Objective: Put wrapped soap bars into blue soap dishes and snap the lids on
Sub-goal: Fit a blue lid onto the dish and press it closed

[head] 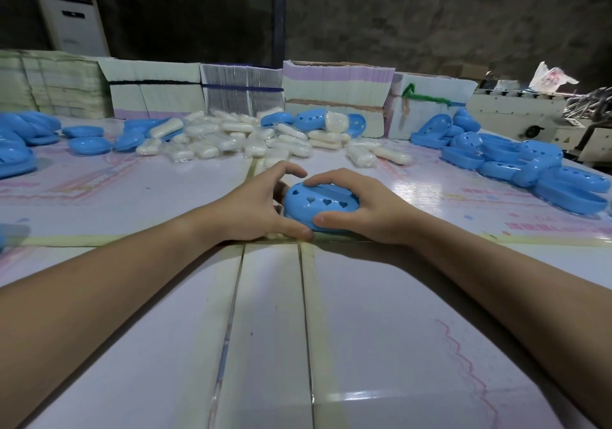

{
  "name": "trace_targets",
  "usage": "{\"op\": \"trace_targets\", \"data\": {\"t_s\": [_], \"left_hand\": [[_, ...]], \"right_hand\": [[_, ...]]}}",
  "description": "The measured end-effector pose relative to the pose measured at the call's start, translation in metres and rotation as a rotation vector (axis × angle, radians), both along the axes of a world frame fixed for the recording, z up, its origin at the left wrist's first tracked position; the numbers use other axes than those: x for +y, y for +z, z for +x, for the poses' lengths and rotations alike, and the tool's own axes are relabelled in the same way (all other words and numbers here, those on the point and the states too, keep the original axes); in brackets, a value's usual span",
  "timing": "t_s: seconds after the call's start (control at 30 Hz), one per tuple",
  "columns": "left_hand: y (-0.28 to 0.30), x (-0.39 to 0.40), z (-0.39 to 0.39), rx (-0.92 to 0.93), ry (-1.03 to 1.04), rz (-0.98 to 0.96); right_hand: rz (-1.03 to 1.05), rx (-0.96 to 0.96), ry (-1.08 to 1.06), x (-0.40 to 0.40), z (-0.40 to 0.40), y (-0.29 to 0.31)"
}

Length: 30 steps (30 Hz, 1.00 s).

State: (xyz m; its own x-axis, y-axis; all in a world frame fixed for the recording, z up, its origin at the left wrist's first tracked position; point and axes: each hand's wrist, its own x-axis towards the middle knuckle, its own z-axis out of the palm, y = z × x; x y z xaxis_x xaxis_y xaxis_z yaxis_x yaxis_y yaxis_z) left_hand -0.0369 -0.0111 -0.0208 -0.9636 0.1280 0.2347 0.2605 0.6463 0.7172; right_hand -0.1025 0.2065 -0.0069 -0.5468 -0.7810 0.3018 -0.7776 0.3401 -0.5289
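Lying along the far left edge of the table (132,203) is a heap of blue lids (20,140), with a few more blue pieces (89,145) just to their right. Behind them stand bundled stacks of flat printed card (155,94), and a white floor-standing air conditioner (71,11) rises in the back corner. Next comes a loose pile of wrapped soap bars (231,140), white and sealed in clear film, spread across the middle of the far side.

Nearer, at the table's centre, the left hand (255,206) curls around the left end of a blue soap dish (319,205), thumb low at its near edge and fingers arched over the far side. The dish sits on the table with its lid down, a row of heart-shaped holes showing along the top. The right hand (357,206) grips the dish's right end, fingertips on top and thumb pressed against the near side. Whether the lid has fully snapped on cannot be told.

Further right lies a second heap of blue dish halves (523,163), some with heart cut-outs, and beyond it a pale machine (516,107).
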Motion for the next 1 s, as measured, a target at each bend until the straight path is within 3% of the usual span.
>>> {"op": "trace_targets", "data": {"t_s": [0.43,0.7,0.83,1.0], "left_hand": [[-0.006,0.001,-0.004,0.045,-0.032,-0.008],[0.003,-0.01,0.001,-0.12,-0.221,-0.198],[0.0,-0.005,0.004,-0.066,-0.21,-0.205],[-0.001,-0.007,0.006,0.034,-0.144,-0.329]], "right_hand": [[0.12,0.113,-0.015,-0.001,-0.003,0.002],[0.254,0.201,-0.004,-0.001,-0.001,0.002],[0.323,0.195,0.021,0.0,-0.005,0.004],[0.184,0.105,0.02,0.003,-0.006,-0.002]]}}
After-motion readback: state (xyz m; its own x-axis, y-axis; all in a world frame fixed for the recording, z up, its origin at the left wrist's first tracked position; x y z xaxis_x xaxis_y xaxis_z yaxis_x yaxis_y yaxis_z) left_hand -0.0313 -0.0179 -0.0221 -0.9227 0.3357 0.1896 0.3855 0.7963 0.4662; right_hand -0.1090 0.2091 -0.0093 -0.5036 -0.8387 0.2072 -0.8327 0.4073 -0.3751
